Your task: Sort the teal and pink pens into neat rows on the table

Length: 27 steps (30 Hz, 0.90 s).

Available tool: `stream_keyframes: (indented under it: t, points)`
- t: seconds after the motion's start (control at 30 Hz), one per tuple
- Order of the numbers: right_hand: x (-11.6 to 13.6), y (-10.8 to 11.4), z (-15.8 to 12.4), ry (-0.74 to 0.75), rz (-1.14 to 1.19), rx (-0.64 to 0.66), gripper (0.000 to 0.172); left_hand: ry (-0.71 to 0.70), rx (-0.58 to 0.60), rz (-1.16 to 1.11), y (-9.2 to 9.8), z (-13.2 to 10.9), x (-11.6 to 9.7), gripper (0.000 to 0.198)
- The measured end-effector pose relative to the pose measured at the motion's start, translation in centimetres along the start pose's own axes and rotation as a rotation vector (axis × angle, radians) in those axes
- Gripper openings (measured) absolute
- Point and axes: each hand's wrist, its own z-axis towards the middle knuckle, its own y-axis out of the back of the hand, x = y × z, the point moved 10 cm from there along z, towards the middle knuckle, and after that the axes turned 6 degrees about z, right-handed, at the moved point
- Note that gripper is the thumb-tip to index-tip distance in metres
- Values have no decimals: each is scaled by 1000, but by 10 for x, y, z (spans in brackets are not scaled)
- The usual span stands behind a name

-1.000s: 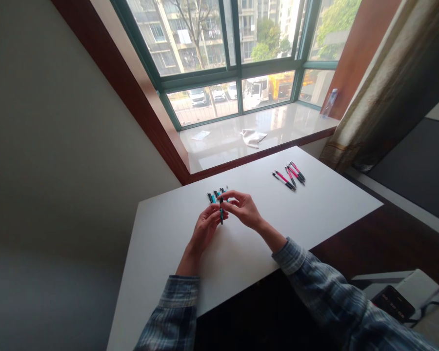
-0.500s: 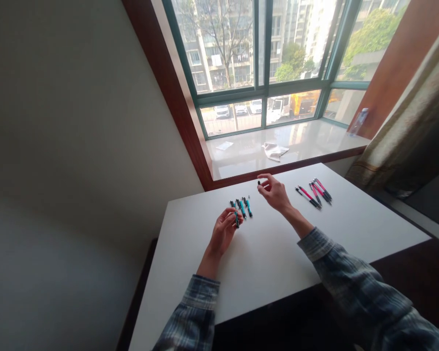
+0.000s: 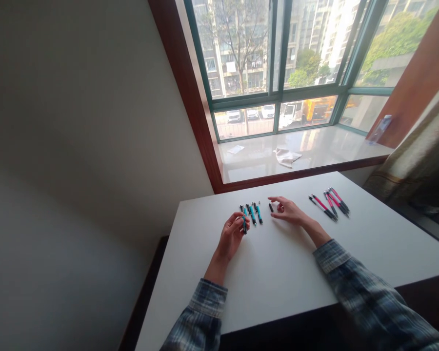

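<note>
My left hand [image 3: 231, 235] is closed around a teal-and-black pen part [image 3: 245, 226], held upright just in front of a row of teal and black pen pieces [image 3: 253, 214] on the white table. My right hand [image 3: 287, 211] rests low over the table with thumb and index finger apart. Between those fingertips a small black pen piece [image 3: 271, 207] lies on the tabletop, apart from the fingers as far as I can see. A tiny grey bit [image 3: 259, 202] sits behind the teal row.
To the right of my right hand lie several red and black pens [image 3: 329, 202] on the white table [image 3: 278, 273]. Behind the table, the windowsill [image 3: 252, 168] bears a crumpled white cloth [image 3: 287, 157], a flat white paper [image 3: 236, 149] and a clear bottle [image 3: 381, 127]. A curtain [image 3: 413, 151] hangs at right.
My right hand has come down to the table and let go of the black pen piece, its fingers now spread. My left hand still holds the teal part. The whole view has shifted slightly.
</note>
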Motion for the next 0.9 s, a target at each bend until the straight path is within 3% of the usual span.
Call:
stream_keyframes:
  t: [0.07,0.17,0.37,0.6,0.9]
  points:
    - [-7,1,-1,4,81,61,65,1,-3,-9,1,0,1,20]
    - [-10,0,1,5,108,84,62,2,-5,-24,1,0,1,20]
    - [0,-3,11,9,104,15,51,13,-22,-25,3,1,2,22]
    - [7,-5,-2,-4,116,251,69,10,-22,-25,5,2,3,19]
    - [-12,-4,3,-88,123,180,46,27,-52,-6,6,3,4,24]
